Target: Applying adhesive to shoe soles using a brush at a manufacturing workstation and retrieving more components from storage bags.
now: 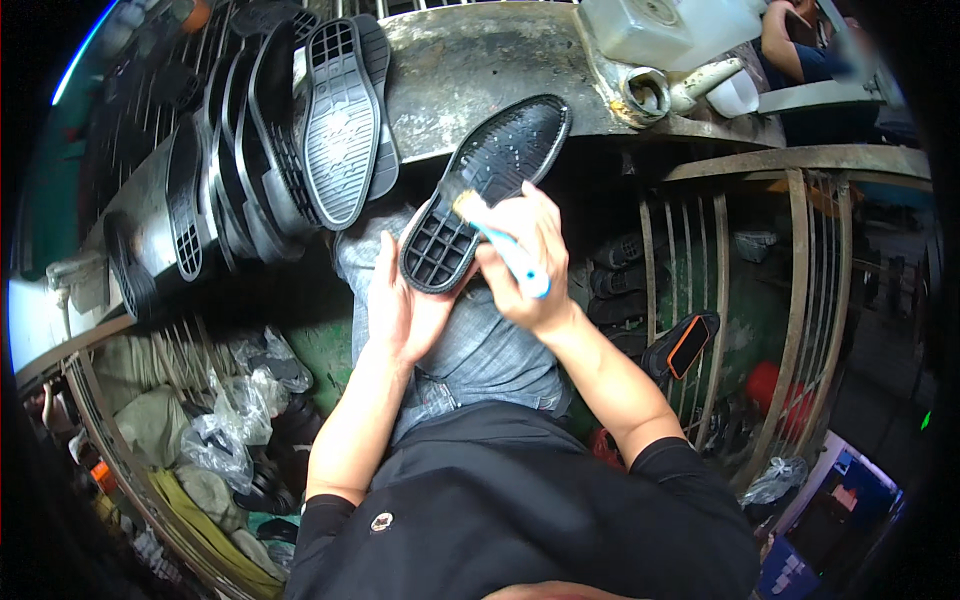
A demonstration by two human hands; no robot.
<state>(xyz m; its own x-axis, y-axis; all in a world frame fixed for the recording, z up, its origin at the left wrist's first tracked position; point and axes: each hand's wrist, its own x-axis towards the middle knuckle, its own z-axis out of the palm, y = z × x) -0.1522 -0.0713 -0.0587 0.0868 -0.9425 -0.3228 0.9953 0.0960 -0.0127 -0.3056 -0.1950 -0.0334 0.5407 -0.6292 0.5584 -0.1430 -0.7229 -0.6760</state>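
Observation:
A black rubber shoe sole (pixel 507 150) is held up over my lap, its heel toward me and its toe pointing to the far right. The heel has a grid of square hollows, and the forefoot looks wet and shiny. My left hand (pixel 415 312) grips the sole around the heel, with the thumb along its left edge. In my right hand (pixel 530 255) is a brush (pixel 515 262) with a blue and white handle. Its pale bristles (pixel 465 205) touch or hover just over the middle of the sole; I cannot tell which.
Several black soles (pixel 341 140) stand or lean at the left of the worn metal bench (pixel 470 60). A stained glue pot (pixel 645 92) and translucent plastic containers (pixel 650 30) are at the back right. Metal racks (pixel 795 230) flank me, with plastic bags (pixel 240 410) at the left.

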